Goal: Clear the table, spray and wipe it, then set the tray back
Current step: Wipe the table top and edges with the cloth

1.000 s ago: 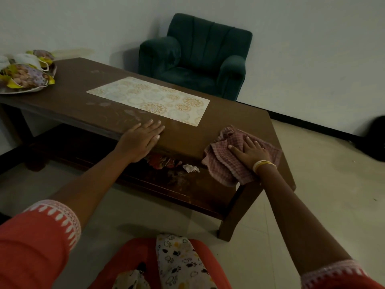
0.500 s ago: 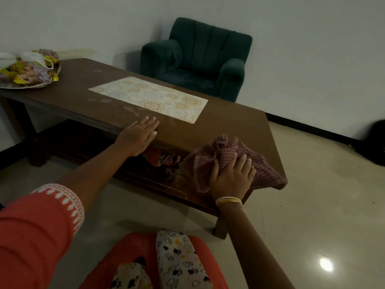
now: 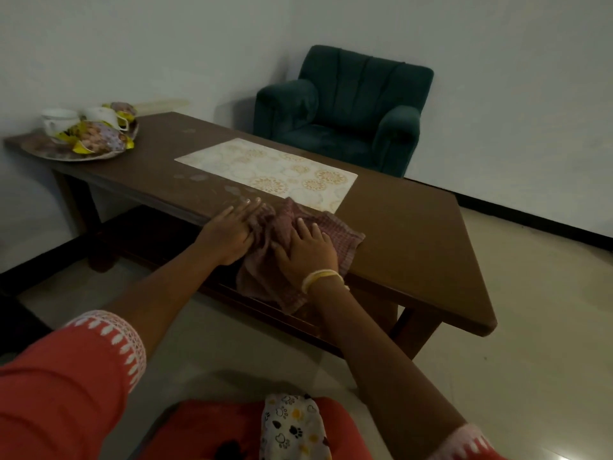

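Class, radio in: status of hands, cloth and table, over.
Both hands flat: left hand, right hand on pink checked cloth. Brown wooden table mid-wipe. Patterned placemat, loaded tray remain.

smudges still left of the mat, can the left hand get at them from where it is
Probably yes: the left hand lies flat on the table, fingertips just short of the smudges, with nothing between. The right hand presses the cloth.

A dark green armchair point(image 3: 345, 111) stands against a plain pale wall point(image 3: 497, 61), lit dimly. A dark skirting point(image 3: 537, 214) runs along the wall's foot above a pale, glossy tiled floor point(image 3: 547, 327).
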